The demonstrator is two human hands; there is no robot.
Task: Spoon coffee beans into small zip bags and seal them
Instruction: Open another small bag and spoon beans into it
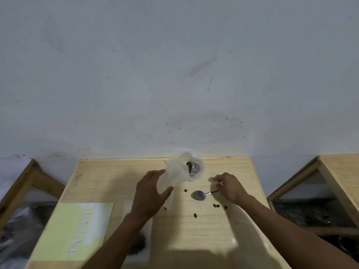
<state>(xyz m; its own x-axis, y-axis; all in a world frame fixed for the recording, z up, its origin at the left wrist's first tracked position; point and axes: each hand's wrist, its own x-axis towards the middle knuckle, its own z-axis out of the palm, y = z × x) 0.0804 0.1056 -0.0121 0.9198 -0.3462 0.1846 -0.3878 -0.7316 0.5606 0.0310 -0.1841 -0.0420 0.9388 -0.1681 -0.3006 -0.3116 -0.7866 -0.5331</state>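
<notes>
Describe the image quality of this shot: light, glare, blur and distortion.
Head view: dim, soft light; a bright glare patch on the pale wooden table near the bottom edge; wide-angle bending bows the table edges; the yellow paper sheet is blurred, its print unreadable; the clear plastic bag and metal spoon look slightly soft.

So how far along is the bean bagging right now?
Partly done: one small bag with beans already lies under the left forearm. In hand: the left hand holds the large bean bag; the right hand grips the spoon, bowl empty. Left: more scooping, sealing, and the loose beans spilled on the table.
</notes>
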